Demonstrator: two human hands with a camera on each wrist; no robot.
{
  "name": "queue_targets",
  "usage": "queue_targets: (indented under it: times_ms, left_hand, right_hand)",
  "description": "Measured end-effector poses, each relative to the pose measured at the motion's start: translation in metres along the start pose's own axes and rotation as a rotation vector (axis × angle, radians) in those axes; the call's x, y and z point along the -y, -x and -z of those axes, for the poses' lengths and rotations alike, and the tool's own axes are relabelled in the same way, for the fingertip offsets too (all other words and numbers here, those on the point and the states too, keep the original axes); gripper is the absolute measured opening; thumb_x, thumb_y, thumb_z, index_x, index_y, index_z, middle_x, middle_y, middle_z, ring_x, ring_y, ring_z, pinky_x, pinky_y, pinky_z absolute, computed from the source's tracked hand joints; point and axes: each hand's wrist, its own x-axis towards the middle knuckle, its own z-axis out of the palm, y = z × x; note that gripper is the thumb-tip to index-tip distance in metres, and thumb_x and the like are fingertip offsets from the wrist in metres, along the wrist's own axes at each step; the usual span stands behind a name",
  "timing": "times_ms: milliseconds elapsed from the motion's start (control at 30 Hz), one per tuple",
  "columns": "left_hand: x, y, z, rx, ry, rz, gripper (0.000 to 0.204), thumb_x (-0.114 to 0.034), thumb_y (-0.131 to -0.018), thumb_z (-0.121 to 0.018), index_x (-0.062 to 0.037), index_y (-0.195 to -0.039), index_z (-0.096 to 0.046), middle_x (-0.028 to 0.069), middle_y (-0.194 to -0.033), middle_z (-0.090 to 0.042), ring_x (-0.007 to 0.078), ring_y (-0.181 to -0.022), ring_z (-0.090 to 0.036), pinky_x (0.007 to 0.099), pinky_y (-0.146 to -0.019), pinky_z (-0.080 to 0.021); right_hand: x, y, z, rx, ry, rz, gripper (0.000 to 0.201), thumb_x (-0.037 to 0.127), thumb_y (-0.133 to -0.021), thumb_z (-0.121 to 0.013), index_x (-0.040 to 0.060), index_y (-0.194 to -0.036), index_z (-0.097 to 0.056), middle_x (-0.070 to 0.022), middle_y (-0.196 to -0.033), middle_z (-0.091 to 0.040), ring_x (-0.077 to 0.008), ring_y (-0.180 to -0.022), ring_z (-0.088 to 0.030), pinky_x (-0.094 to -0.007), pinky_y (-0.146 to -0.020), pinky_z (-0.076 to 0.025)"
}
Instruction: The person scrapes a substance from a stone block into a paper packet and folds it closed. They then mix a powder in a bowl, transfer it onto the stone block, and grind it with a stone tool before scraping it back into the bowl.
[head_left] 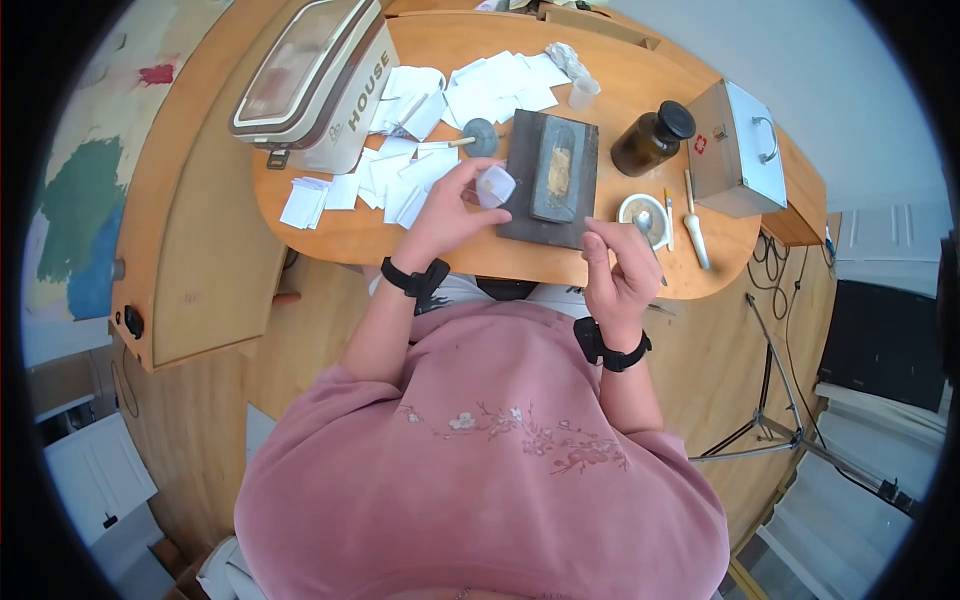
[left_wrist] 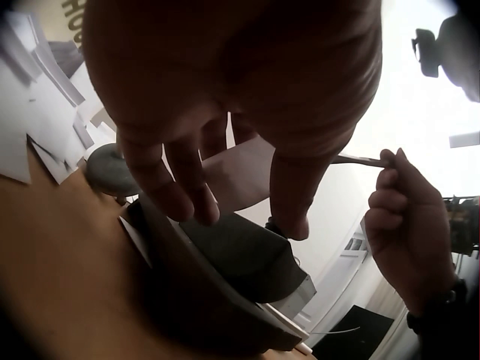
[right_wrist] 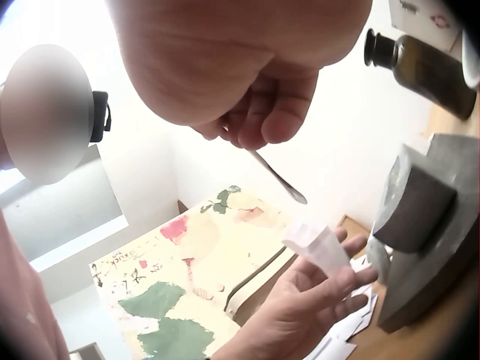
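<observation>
My left hand (head_left: pixel 437 212) pinches a small folded piece of white paper (head_left: pixel 496 187), opened like a little pouch, between thumb and fingers. A faint tan patch shows inside it in the head view. My right hand (head_left: pixel 622 268) has its fingers curled round a slim metal spatula (right_wrist: pixel 281 180), whose flat tip points toward the paper in the right wrist view. Between and beyond the hands, a long grey stone trough (head_left: pixel 543 185) with tan powder (head_left: pixel 560 172) in it sits on a dark slab (head_left: pixel 517 222).
Many white paper slips (head_left: pixel 400 170) are spread at the left, by a cream HOUSE box (head_left: pixel 350 130) and a round grey lid (head_left: pixel 480 137). Rightward stand a brown bottle (head_left: pixel 645 145), a white bowl (head_left: pixel 658 208) with a spoon, a white-handled tool (head_left: pixel 695 230) and a metal case (head_left: pixel 740 150).
</observation>
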Motion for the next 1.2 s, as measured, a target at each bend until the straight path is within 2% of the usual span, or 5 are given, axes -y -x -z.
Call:
queue_targets:
  times_ms: [233, 433, 733, 833, 1200]
  left_hand:
    - [0.013, 0.009, -0.004, -0.071, 0.103, 0.061, 0.068, -0.007, -0.089, -0.097, -0.0041, -0.148, -0.063, 0.0042, -0.121, -0.076, 0.0117, -0.106, -0.072, 0.0300, -0.092, -0.058]
    - [0.001, 0.010, -0.003, -0.081, -0.017, 0.002, 0.067, -0.011, -0.089, -0.098, -0.0042, -0.147, -0.064, 0.0024, -0.112, -0.077, 0.0112, -0.096, -0.072, 0.0291, -0.085, -0.058]
    - [-0.004, -0.003, 0.002, -0.099, -0.152, -0.055, 0.069, -0.011, -0.086, -0.098, -0.0045, -0.146, -0.066, 0.0046, -0.121, -0.076, 0.0130, -0.100, -0.072, 0.0296, -0.085, -0.058]
    - [-0.007, -0.012, 0.003, -0.064, -0.191, -0.084, 0.069, -0.011, -0.085, -0.097, -0.0051, -0.147, -0.067, 0.0091, -0.124, -0.075, 0.0184, -0.094, -0.070, 0.0321, -0.082, -0.058]
    - [-0.021, -0.041, 0.004, 0.061, -0.255, -0.157, 0.071, -0.002, -0.083, -0.094, -0.0086, -0.148, -0.066, 0.0066, -0.141, -0.071, 0.0214, -0.109, -0.068, 0.0338, -0.090, -0.057]
  right_hand:
    - [-0.024, 0.008, 0.003, 0.224, 0.174, 0.165, 0.015, -0.001, -0.094, -0.084, -0.0005, -0.108, -0.079, -0.0127, -0.092, -0.074, -0.0307, -0.075, -0.072, -0.0400, -0.064, -0.056]
    - [-0.042, 0.005, -0.020, 0.278, 0.293, 0.146, 0.018, 0.003, -0.094, -0.083, 0.0034, -0.112, -0.078, -0.0100, -0.092, -0.069, -0.0322, -0.075, -0.070, -0.0429, -0.064, -0.055]
    - [-0.058, 0.004, -0.030, 0.230, 0.324, 0.200, 0.024, 0.001, -0.092, -0.083, 0.0041, -0.116, -0.079, -0.0092, -0.093, -0.070, -0.0307, -0.075, -0.071, -0.0425, -0.063, -0.056]
    - [-0.059, 0.004, -0.027, 0.228, 0.339, 0.236, 0.026, 0.000, -0.090, -0.083, 0.0041, -0.116, -0.079, -0.0088, -0.095, -0.072, -0.0299, -0.076, -0.071, -0.0419, -0.063, -0.057]
    - [-0.048, 0.003, -0.017, 0.206, 0.343, 0.304, 0.033, -0.002, -0.086, -0.083, 0.0023, -0.118, -0.080, -0.0103, -0.097, -0.074, -0.0279, -0.076, -0.072, -0.0406, -0.062, -0.056]
